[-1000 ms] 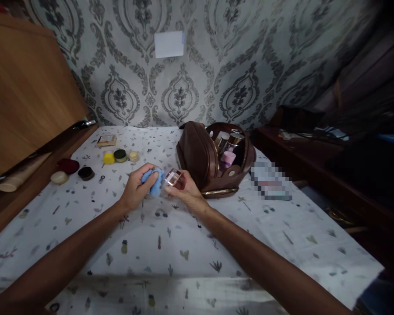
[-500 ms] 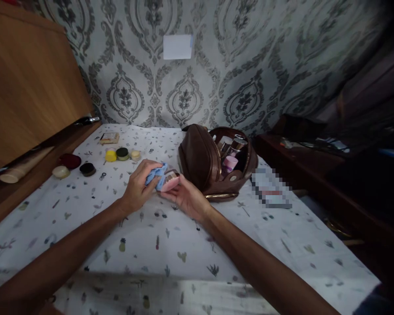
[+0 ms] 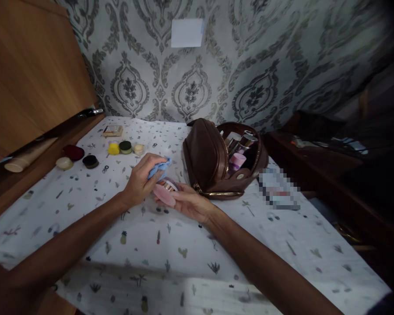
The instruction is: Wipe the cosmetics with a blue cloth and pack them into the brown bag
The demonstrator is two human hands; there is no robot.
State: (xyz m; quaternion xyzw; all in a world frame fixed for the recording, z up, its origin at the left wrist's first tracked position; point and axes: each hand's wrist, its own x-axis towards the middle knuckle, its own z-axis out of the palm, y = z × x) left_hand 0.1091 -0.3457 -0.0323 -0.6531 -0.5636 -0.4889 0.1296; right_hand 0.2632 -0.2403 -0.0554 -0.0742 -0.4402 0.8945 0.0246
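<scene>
A crumpled blue cloth is pinched in my left hand, pressed near the far side of a small cosmetic jar. That jar has a pink round face and a shiny, copper-coloured band, and it is tilted with the pink face toward me. My right hand closes around it from the right. Just beyond my right hand stands a brown cosmetic bag, unzipped, with a pink-capped container and several silvery-topped bottles inside.
On the left of the patterned cloth sit a yellow pot, a green-lidded jar, a small cream jar, a black-lidded jar and a flat box. A blurred-out flat object lies right of the bag. A wooden cabinet borders the left.
The jar has been turned so its pink face shows more toward me and lower. My left hand with the cloth has shifted to the jar's upper side. The view has moved slightly.
</scene>
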